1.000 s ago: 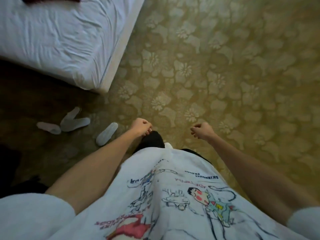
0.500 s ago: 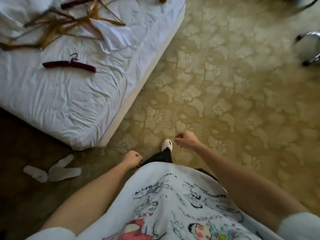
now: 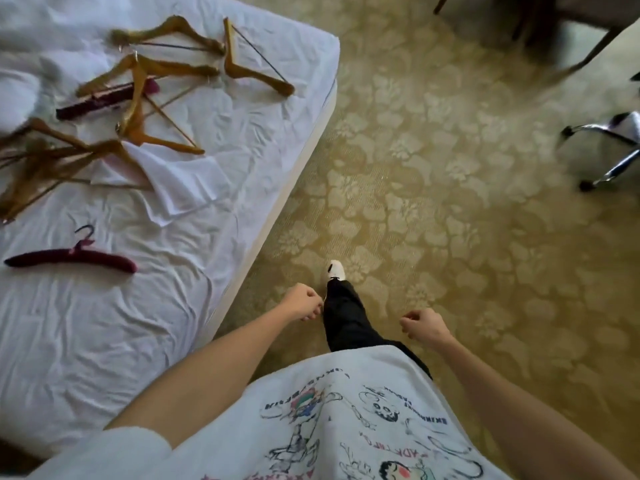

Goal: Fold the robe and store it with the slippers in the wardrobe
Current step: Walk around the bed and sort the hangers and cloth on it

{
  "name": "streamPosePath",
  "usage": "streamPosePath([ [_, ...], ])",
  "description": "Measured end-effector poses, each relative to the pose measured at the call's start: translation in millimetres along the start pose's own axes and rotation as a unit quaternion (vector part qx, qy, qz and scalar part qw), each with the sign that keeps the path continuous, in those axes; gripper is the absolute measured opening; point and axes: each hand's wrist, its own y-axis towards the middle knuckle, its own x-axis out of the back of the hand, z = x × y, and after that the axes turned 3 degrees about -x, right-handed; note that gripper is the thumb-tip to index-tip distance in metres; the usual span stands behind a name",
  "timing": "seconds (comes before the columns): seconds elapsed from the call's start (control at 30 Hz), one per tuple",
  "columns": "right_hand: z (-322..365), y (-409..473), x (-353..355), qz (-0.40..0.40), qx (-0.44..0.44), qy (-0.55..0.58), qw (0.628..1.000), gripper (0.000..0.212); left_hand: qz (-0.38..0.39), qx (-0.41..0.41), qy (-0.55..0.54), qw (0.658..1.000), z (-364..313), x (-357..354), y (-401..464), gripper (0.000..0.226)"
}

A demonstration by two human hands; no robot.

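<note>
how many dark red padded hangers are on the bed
2. One padded hanger lies alone near the bed's left edge; another sits under the wooden hangers. More may be hidden.

A single head-worn wide-angle camera looks steeply down the wearer's front at a patterned carpet [image 3: 450,220], with the bed [image 3: 242,140] close at left. The far upper right corner, apparently chair legs, is blurred. No second view shares the scene.
</note>
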Motion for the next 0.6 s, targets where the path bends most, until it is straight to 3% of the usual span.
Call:
streamPosePath([
  [0.13, 66, 75, 64, 0.007, 0.013, 0.011, 1.000, 0.016, -0.021, 0.009, 0.000, 1.000, -84, 59, 69, 0.019],
  [0.27, 179, 143, 121, 0.043, 0.074, -0.027, 0.996, 0.016, -0.061, 0.019, -0.043, 0.997, -147, 129, 113, 0.019],
  [0.4, 298, 199, 156, 0.072, 0.148, -0.076, 0.983, 0.018, -0.134, 0.063, -0.097, 0.984, -159, 190, 149, 0.021],
  [0.6, 467, 264, 190, 0.107, 0.274, -0.168, 0.941, 0.015, -0.170, 0.142, -0.179, 0.959, -146, 261, 206, 0.022],
])
